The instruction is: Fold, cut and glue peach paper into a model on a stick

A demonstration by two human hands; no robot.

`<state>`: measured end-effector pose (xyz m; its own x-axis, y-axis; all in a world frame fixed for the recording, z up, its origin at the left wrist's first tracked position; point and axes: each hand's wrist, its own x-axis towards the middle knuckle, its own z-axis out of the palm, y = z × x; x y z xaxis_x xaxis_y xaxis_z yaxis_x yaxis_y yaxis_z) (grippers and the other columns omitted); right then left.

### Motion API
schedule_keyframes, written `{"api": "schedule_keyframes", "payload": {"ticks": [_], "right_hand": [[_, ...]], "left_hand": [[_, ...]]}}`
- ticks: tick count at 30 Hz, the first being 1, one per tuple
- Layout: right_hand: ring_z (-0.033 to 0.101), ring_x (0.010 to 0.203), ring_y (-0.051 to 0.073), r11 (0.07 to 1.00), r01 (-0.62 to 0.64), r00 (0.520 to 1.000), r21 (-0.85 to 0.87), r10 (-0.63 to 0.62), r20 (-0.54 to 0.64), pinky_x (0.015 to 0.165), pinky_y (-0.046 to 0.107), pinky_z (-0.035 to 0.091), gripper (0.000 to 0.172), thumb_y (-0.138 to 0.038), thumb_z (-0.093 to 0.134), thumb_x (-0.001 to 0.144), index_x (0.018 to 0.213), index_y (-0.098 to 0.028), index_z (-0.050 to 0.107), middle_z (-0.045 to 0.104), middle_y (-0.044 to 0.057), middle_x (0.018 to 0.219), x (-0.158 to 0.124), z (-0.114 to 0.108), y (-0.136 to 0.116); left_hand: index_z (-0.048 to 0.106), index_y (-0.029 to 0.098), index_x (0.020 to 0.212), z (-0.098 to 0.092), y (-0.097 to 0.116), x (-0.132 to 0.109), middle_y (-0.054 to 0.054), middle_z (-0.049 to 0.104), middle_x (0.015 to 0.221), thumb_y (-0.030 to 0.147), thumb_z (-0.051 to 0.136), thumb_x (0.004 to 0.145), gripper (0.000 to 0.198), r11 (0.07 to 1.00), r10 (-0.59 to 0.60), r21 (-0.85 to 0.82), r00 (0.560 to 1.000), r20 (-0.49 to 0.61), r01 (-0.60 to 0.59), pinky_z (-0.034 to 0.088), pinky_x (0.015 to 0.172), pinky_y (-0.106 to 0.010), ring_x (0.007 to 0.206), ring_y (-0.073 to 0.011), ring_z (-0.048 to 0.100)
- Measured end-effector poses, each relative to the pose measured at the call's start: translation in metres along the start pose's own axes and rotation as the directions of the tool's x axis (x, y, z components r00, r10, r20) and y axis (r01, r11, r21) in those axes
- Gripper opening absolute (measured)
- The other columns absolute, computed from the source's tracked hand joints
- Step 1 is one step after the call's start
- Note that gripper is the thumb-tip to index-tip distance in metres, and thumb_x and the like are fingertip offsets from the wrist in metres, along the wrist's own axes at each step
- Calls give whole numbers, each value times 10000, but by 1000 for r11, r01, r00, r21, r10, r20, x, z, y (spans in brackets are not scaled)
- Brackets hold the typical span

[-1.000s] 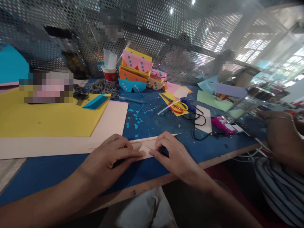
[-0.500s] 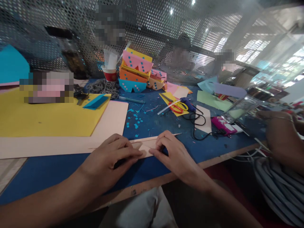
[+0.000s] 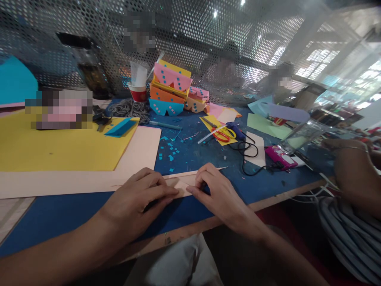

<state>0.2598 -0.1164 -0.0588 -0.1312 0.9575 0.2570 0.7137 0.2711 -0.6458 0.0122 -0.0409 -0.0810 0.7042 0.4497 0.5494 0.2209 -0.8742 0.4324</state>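
While the pale paper strip (image 3: 181, 186) sits on the counter (image 3: 208, 155), lower middle of the frame, left hand (image 3: 139, 194) and right hand (image 3: 218, 194) both touch it — fingers curled, small thumb gaps, can't tell if they're gripping.

Near edge of the bench (image 3: 59, 216): one left hand (image 3: 137, 195), one right hand (image 3: 220, 196), one folded paper strip (image 3: 182, 187). Toward the far edge: one cup (image 3: 138, 94), one pen (image 3: 166, 126), one tangle of string (image 3: 129, 109), at least five notched paper shapes (image 3: 165, 107). Blue scraps (image 3: 171, 157): too many to count.
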Motion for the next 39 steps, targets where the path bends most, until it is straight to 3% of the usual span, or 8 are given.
{"api": "schedule_keyframes", "payload": {"ticks": [20,39], "right_hand": [[575,862,157,999,-11,1000,-31,10,-20,780,310,442,279,-154,778,955,821,-209,540,567,-3,959,1,3,0],[581,859,161,999,-6,1000,-53,4,-31,778,315,452,288,-176,791,950,811,-211,541,565,0,950,1,4,0]], "left_hand": [[787,292,1131,3,-3,-2,-20,683,946,246,583,1082,215,998,18,62,1000,19,-19,480,801,-317,921,-208,586],[803,283,1046,-3,2,8,-26,710,903,214,617,1036,198,998,-55,35,997,62,53,480,749,-334,873,-220,622]]}}
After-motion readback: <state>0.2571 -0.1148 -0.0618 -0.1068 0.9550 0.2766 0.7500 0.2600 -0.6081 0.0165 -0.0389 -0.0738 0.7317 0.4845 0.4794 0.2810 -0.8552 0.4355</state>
